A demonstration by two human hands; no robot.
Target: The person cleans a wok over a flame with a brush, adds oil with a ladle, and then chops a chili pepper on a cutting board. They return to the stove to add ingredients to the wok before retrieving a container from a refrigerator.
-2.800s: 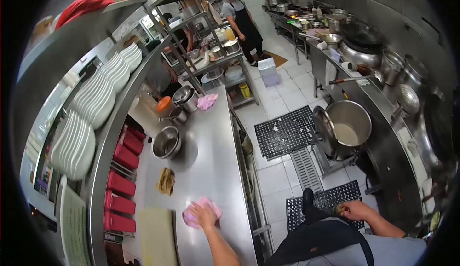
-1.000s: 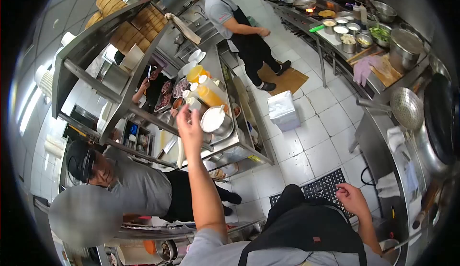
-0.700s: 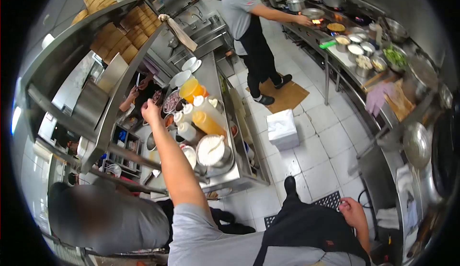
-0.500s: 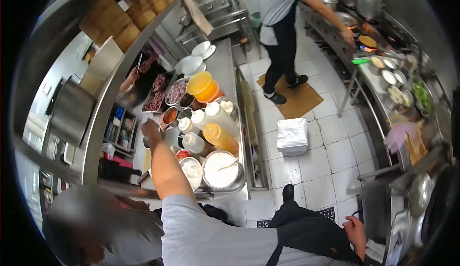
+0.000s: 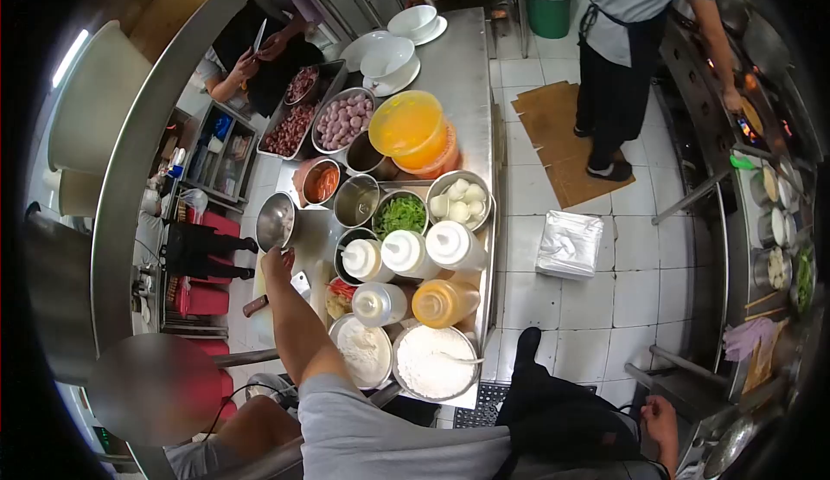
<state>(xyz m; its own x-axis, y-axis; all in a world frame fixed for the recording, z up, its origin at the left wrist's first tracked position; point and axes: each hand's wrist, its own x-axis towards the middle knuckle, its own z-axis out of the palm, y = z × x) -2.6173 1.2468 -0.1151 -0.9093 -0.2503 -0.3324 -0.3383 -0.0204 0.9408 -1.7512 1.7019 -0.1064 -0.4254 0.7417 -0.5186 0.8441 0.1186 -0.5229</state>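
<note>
My left hand [image 5: 278, 260] is stretched out to the near rim of a round metal bowl [image 5: 275, 219], its fingers closed at that rim. Close by lie a brown-handled cleaver [image 5: 256, 305] and a pale board, partly under my forearm. To the right of this hand stand squeeze bottles [image 5: 403, 253], a bowl of chopped greens [image 5: 401, 215], an open metal pot [image 5: 357, 200] and a bowl of white round pieces [image 5: 458, 199]. Two bowls of white powder [image 5: 435, 361] sit at the near edge. My right hand [image 5: 660, 421] hangs at my side, fingers curled, with nothing seen in it.
Orange tubs [image 5: 410, 130], meat trays and white bowls [image 5: 389, 58] fill the far counter. Another person holds a knife [image 5: 259, 36] at upper left. A co-worker [image 5: 631, 56] stands at the stove. A white-wrapped block [image 5: 570, 244] and cardboard [image 5: 553, 147] lie on the floor.
My view has swung closer over the counter. The metal bowl, mostly hidden before, now shows beyond my left hand. My right hand stays at my side. The co-worker still reaches to the stove.
</note>
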